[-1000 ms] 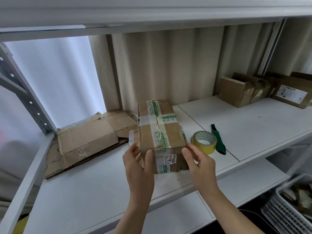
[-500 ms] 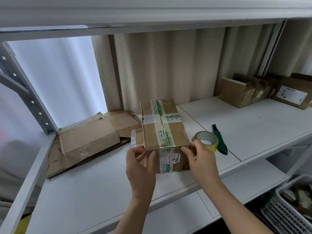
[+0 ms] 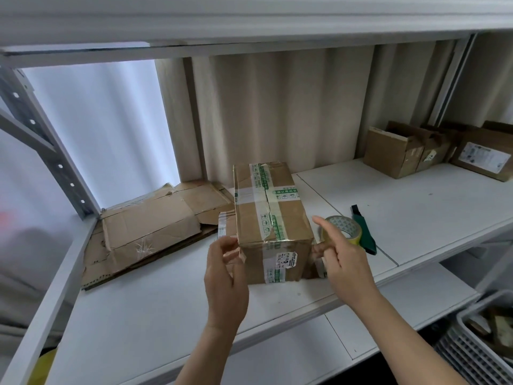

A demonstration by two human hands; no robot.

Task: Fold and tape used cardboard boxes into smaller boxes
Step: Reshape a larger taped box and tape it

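basket (image 3: 472, 354), white slatted plastic, at 4 o'clock below the shelf, holding brown scraps too blurred to name.
left hand (image 3: 225, 276), at 6 o'clock, fingers loosely curled, tips touching the near left corner of the box; whether it gripped could not be told.
right hand (image 3: 342, 258), at 5 o'clock, fingers spread and relaxed, forefinger raised, lower fingers touching the box's right side near its bottom edge.
box (image 3: 270, 226), brown, closed, banded with clear and green-printed tape, white label on its near face; stood on the shelf (image 3: 166, 307) at centre, between the hands.
small carton (image 3: 226, 225), taped, touching the box's left side, mostly hidden.
tape roll (image 3: 345, 230), yellowish, lying flat at 3 o'clock, just behind the right hand.
cutter (image 3: 365, 233), green with black tip, just right of the roll.
flat cardboard (image 3: 147, 232), stacked sheets at 9 o'clock, worn and creased.
open cartons (image 3: 399, 151), at 2 o'clock, far back against the wall, beside a labelled parcel (image 3: 484, 158).
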